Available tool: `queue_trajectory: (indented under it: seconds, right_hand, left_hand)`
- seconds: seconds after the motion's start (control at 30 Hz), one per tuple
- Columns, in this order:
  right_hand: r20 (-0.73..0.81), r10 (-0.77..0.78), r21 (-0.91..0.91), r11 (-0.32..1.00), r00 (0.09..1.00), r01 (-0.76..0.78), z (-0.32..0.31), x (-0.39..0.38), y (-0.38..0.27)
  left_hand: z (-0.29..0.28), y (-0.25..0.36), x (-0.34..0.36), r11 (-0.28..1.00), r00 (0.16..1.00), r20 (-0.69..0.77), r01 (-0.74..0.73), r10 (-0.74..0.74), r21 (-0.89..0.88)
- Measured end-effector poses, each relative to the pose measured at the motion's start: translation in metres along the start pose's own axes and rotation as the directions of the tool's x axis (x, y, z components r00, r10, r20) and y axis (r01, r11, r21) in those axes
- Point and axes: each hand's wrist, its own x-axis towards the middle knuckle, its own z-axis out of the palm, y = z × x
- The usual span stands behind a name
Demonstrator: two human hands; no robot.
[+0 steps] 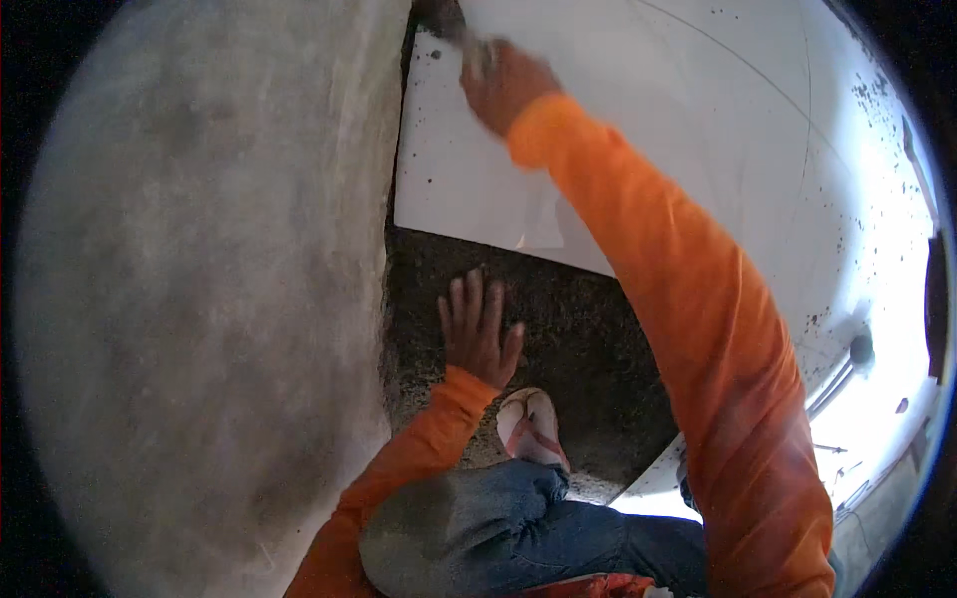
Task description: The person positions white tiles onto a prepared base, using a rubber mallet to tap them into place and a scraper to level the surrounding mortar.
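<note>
My right hand (508,85) reaches to the far end of a white floor tile (478,179). It is closed around a trowel (444,20) whose dark blade lies at the tile's far left corner, next to the wall; motion blurs the hand and the tool. My left hand (478,334) is spread with its fingers straight, palm down on the dark, rough mortar bed (588,339) in front of the tile's near edge. Nothing is held in it.
A bare grey wall (219,249) runs along the left side. My foot in a flip-flop (533,429) stands by the mortar. More glossy white tiles (738,130), dotted with dark specks, spread to the right. Metal rods (832,389) and a round dark object (860,349) lie there.
</note>
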Motion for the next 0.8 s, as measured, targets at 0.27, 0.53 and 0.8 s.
queue_trajectory:
  seconds: [0.27, 0.53, 0.8]
  right_hand:
    - [0.020, -0.116, 0.163, 0.980, 0.993, 0.111, -0.039, -0.141, -0.023]
    - [0.269, -0.139, -0.190, 0.962, 0.953, 0.194, 0.014, -0.096, -0.021]
    - [0.283, -0.103, 0.414, 0.910, 0.954, -0.024, -0.016, -0.254, -0.042]
  left_hand:
    - [-0.016, -0.011, -0.081, 0.903, 0.935, -0.315, 0.011, -0.161, -0.429]
    - [-0.008, 0.000, -0.099, 0.710, 0.925, -0.233, 0.052, -0.299, -0.702]
    - [-0.054, -0.004, -0.022, 0.820, 0.637, -0.715, -0.220, -0.289, -0.528]
